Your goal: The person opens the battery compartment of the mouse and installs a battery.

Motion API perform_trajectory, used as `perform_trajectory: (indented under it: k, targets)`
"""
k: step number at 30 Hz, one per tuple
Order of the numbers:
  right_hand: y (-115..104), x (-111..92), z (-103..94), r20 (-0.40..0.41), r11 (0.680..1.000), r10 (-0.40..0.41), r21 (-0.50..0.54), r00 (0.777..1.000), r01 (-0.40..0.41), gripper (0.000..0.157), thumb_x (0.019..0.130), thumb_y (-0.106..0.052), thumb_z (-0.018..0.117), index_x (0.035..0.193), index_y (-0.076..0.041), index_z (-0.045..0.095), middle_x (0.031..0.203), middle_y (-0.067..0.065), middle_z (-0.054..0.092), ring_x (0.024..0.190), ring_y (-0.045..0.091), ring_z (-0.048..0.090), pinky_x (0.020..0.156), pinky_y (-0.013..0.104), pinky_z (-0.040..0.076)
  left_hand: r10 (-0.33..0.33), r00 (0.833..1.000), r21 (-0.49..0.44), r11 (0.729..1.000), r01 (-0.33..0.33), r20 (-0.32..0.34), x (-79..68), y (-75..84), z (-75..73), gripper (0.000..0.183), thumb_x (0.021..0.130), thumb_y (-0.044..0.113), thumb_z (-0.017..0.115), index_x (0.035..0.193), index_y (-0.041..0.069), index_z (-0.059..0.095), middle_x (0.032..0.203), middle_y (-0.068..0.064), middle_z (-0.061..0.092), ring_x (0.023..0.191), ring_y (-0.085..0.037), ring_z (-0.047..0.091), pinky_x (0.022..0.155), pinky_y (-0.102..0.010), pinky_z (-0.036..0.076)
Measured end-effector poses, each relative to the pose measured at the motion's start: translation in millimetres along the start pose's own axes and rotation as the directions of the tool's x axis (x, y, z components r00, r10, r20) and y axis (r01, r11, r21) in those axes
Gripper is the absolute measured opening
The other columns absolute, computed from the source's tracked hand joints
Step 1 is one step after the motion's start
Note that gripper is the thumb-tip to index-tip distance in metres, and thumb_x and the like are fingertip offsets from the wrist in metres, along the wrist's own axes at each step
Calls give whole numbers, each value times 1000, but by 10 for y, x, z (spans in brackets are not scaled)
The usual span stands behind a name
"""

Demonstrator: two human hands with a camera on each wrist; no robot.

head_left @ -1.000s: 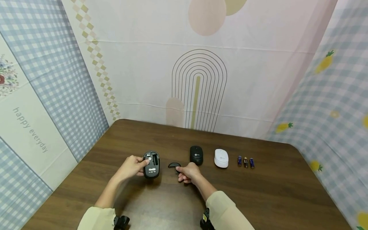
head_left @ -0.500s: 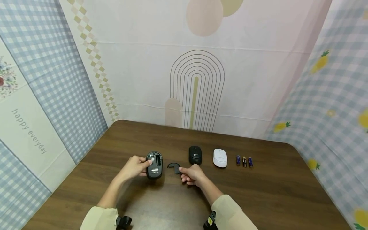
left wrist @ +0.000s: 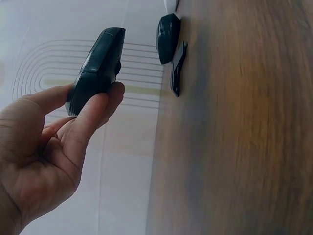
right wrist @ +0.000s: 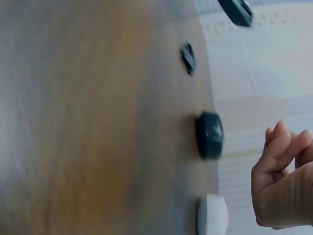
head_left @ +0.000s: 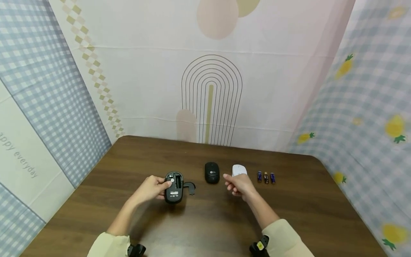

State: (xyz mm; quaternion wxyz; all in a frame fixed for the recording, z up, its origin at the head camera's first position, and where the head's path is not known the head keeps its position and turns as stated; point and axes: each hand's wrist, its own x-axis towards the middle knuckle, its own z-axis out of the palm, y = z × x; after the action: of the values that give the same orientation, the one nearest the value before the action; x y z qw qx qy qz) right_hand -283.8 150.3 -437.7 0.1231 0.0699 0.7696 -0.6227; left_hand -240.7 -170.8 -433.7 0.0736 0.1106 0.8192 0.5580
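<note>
Left grip (head_left: pixel 151 189) holds the upturned mouse (head_left: pixel 174 195) by one side; judged light, stiff, smooth: sides preferred. Right grip (head_left: pixel 239 185), right of the mouse, loosely curled, empty.

Left sleeve: a pale cream-yellow, plain cloth sleeve (head_left: pixel 107 246) is covering the forearm and ending above the wrist in a wide, loose opening.
Right sleeve: a matching pale cream-yellow cloth sleeve (head_left: pixel 287 235) is spreading wider toward the lower edge of the head view, its rounded opening facing the wrist.
Left wearable: a small, black, rounded device (head_left: pixel 136 250) is sitting at the sleeve's inner edge, the picture's border cutting off its lower part.
Right wearable: a small, black, blocky device (head_left: pixel 258 247) is sitting beside the right sleeve's opening.
Marking: a bright yellow, squarish patch (head_left: pixel 260 245) is standing out on that right device.
</note>
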Motion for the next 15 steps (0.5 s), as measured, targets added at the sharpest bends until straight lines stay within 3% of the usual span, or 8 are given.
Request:
perform_trajectory:
  k: [6,11,15]
  targets:
    - [-62,128,-350,-163,994,-2,105,987,20,31,86,-25,66,72,3,64,48,-1,55,32,-1,40,33,14,41,8,999,-10,1000,-8,32,4,59,60,31,92,13,56,102,-16,61,87,-22,67,77,-28,67,62,-37,58]
    - [-14,287,-671,-243,994,18,113,970,10,31,87,-23,66,76,5,65,48,-1,57,33,0,44,35,15,44,8,1000,-28,1000,-8,30,24,106,122,31,92,12,56,104,-17,60,88,-24,66,77,-29,67,62,-39,58]
    - [90,417,-904,-323,998,38,59,946,-20,31,87,-23,65,76,6,67,47,-1,57,34,0,46,37,15,46,16,999,-57,998,-14,39,41,126,161,31,93,11,56,104,-18,59,88,-25,66,77,-30,67,63,-39,58]
